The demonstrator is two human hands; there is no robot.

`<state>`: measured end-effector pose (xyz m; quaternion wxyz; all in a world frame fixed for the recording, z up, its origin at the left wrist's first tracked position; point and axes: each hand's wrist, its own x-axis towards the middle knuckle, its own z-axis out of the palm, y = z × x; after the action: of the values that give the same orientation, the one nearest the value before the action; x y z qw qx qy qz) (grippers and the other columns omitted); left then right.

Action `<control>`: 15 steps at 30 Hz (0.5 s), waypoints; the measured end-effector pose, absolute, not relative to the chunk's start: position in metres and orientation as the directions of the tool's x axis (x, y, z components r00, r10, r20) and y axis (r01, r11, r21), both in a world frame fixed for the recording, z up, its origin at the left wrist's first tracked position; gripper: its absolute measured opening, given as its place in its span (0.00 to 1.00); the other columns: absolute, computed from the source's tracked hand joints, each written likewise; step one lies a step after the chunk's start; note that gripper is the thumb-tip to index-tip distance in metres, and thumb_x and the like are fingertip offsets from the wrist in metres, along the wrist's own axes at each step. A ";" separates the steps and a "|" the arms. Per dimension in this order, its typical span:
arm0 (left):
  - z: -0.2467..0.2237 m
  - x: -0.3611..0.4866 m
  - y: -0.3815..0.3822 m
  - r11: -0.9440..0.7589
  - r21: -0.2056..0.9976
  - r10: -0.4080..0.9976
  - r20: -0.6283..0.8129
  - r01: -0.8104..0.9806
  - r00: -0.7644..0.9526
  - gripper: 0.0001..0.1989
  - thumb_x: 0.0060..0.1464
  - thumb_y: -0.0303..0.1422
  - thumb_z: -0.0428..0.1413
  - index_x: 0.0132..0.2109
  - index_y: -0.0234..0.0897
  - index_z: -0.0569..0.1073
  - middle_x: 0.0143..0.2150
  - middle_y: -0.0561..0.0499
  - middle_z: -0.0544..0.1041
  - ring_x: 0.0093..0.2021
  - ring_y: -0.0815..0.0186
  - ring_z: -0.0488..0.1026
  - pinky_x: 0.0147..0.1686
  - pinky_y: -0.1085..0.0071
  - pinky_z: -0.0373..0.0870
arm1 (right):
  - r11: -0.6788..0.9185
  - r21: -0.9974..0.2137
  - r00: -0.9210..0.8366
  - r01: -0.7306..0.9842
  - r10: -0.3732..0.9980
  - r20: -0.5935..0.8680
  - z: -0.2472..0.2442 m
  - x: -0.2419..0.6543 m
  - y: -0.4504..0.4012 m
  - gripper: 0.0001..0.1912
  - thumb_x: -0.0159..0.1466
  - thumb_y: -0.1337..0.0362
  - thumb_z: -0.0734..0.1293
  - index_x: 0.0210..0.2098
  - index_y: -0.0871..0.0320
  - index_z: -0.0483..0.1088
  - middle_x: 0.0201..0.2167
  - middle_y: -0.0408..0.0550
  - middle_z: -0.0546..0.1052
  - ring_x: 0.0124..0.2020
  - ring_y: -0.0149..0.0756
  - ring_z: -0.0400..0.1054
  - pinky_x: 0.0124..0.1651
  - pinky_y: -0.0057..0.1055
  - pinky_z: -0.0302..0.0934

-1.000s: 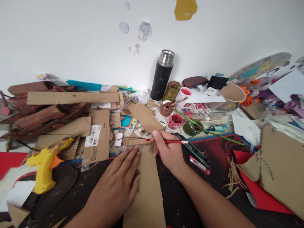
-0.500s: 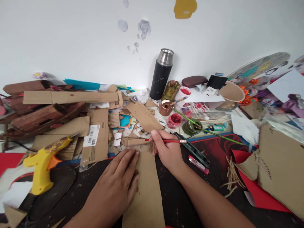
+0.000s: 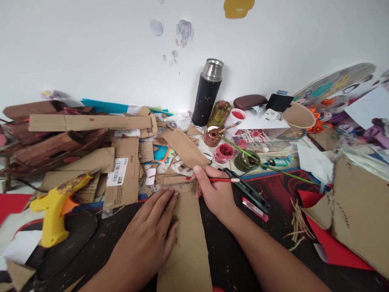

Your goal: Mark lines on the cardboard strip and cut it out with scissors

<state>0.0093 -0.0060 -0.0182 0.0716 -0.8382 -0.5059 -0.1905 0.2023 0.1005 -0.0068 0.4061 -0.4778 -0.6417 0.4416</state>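
A long cardboard strip [image 3: 190,243] runs from the near edge of the view to the middle of the dark work surface. My left hand [image 3: 148,231] lies flat along its left side, fingers stretched out and pressing near the far end. In my right hand [image 3: 217,196], a slim red pencil [image 3: 219,179] is pinched between thumb and fingers, lying almost level above the strip's far edge. Just beyond is a narrow cardboard piece [image 3: 173,179]. The right fingertips are partly hidden behind the thumb.
At left lies a yellow glue gun [image 3: 54,215]. To the right are a dark green cutter [image 3: 252,192] and a pink lighter-like object [image 3: 255,209]. Open paint pots [image 3: 224,153] and a black flask [image 3: 208,95] stand behind. Cardboard scraps [image 3: 126,174] fill the back left.
The view has shifted very slightly. Both hands, the pencil and the cardboard strip keep nearly the same places.
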 end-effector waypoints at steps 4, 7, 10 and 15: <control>-0.018 0.009 -0.005 -0.480 0.074 0.820 0.394 0.874 0.416 0.24 0.72 0.30 0.50 0.68 0.22 0.72 0.66 0.33 0.78 0.67 0.45 0.72 0.65 0.53 0.69 | 0.188 -0.941 -0.224 0.280 0.966 0.126 -0.006 0.203 0.100 0.30 0.79 0.42 0.62 0.28 0.54 0.73 0.16 0.41 0.71 0.19 0.33 0.67 0.27 0.29 0.61; -0.018 0.009 -0.005 -0.483 0.071 0.817 0.395 0.873 0.420 0.24 0.72 0.30 0.49 0.68 0.21 0.72 0.65 0.33 0.79 0.67 0.45 0.72 0.65 0.52 0.70 | 0.217 -0.932 -0.235 0.292 0.960 0.150 -0.004 0.203 0.099 0.29 0.80 0.44 0.62 0.28 0.54 0.73 0.17 0.41 0.71 0.20 0.33 0.68 0.28 0.29 0.61; -0.019 0.009 -0.005 -0.484 0.070 0.817 0.393 0.872 0.422 0.24 0.73 0.30 0.48 0.68 0.21 0.72 0.65 0.33 0.79 0.67 0.45 0.72 0.65 0.52 0.70 | 0.250 -0.920 -0.249 0.303 0.952 0.176 -0.002 0.202 0.098 0.28 0.80 0.47 0.62 0.28 0.55 0.74 0.17 0.41 0.72 0.21 0.33 0.69 0.30 0.29 0.62; -0.019 0.010 -0.005 -0.480 0.074 0.818 0.398 0.874 0.416 0.23 0.73 0.30 0.48 0.68 0.21 0.72 0.64 0.34 0.79 0.67 0.46 0.72 0.64 0.52 0.72 | 0.281 -0.909 -0.294 0.308 0.937 0.190 0.001 0.201 0.097 0.24 0.80 0.51 0.63 0.30 0.54 0.77 0.16 0.41 0.72 0.22 0.35 0.72 0.32 0.29 0.64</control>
<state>0.0099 -0.0050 -0.0195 0.0724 -0.8382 -0.5047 -0.1937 0.2010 0.0970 0.0012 0.3923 -0.4462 -0.6975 0.4006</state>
